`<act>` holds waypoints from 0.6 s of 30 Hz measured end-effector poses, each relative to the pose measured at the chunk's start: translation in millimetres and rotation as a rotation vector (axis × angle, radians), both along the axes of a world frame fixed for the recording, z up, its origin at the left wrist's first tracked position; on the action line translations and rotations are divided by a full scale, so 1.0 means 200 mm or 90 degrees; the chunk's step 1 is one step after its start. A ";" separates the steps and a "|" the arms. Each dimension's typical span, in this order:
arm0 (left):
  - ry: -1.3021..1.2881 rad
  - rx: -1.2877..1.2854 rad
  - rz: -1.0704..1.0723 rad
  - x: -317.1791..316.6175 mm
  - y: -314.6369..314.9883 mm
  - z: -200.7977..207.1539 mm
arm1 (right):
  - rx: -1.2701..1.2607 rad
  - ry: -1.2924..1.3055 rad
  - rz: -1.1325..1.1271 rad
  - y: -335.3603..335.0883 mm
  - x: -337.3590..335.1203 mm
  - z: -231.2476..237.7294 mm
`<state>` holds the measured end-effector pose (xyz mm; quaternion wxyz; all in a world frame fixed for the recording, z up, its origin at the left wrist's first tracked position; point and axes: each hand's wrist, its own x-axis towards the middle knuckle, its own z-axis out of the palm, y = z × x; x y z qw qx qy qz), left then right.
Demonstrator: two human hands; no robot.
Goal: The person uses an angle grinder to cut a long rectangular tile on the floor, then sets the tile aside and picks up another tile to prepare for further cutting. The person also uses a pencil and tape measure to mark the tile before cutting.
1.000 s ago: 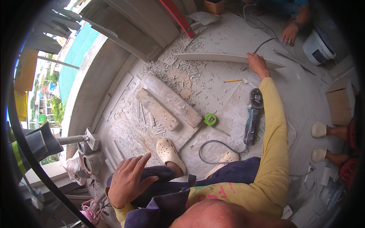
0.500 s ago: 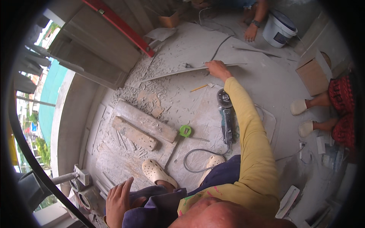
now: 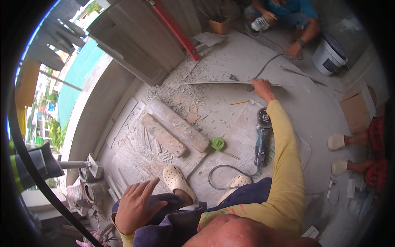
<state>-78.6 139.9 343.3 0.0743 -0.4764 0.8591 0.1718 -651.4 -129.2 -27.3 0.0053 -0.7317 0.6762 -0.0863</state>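
At the end of its outstretched yellow sleeve, my right hand (image 3: 264, 89) is closed on a long, thin grey strip (image 3: 218, 82), gripping it right of its middle. My left hand (image 3: 138, 206) hangs over my left knee with fingers stretched and nothing in it. Below the right forearm lies an angle grinder (image 3: 261, 142), its cord (image 3: 210, 175) looping toward my feet. A yellow pencil (image 3: 240, 102) rests on the floor near the strip. Left of the grinder are a green tape measure (image 3: 217, 143) and two dusty blocks, a longer one (image 3: 179, 123) and a shorter one (image 3: 163, 134).
Grey offcuts (image 3: 181, 92) litter the floor. Beyond the strip, a co-worker's hand (image 3: 294, 50) is near a white bucket (image 3: 329, 55); their other hand holds a silvery tool (image 3: 260, 24). A red bar (image 3: 177, 31) leans at the back. Another person's feet (image 3: 338, 153) stand right, near a cardboard box (image 3: 358, 108).
My view has shifted, so floor things sit farther right and more of the co-worker shows. My left hand's fingers have spread. My right hand keeps its hold on the strip.
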 end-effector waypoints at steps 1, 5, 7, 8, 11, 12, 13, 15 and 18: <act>0.004 0.000 0.000 0.00 0.01 0.00 | -0.001 0.005 -0.008 0.01 -0.01 -0.02; 0.016 0.019 0.048 0.06 -0.01 0.02 | -0.070 -0.005 0.007 0.01 0.07 -0.03; 0.036 -0.049 0.098 0.11 -0.03 0.00 | -0.124 0.010 0.030 -0.02 0.12 0.05; 0.043 -0.078 0.121 0.14 -0.04 -0.02 | -0.148 0.027 0.049 -0.01 0.13 0.09; 0.077 -0.111 0.189 0.17 -0.10 -0.02 | -0.240 0.101 0.105 0.01 0.15 0.24; 0.130 -0.070 0.208 0.19 -0.13 -0.02 | -0.275 0.129 0.122 0.03 0.17 0.29; 0.183 -0.033 0.225 0.20 -0.17 -0.02 | -0.288 0.149 0.133 0.06 0.19 0.37; 0.242 0.025 0.206 0.19 -0.21 -0.04 | -0.307 0.192 0.156 0.15 0.26 0.54; 0.319 0.131 0.213 0.25 -0.35 -0.20 | -0.389 0.215 0.200 0.31 0.31 0.78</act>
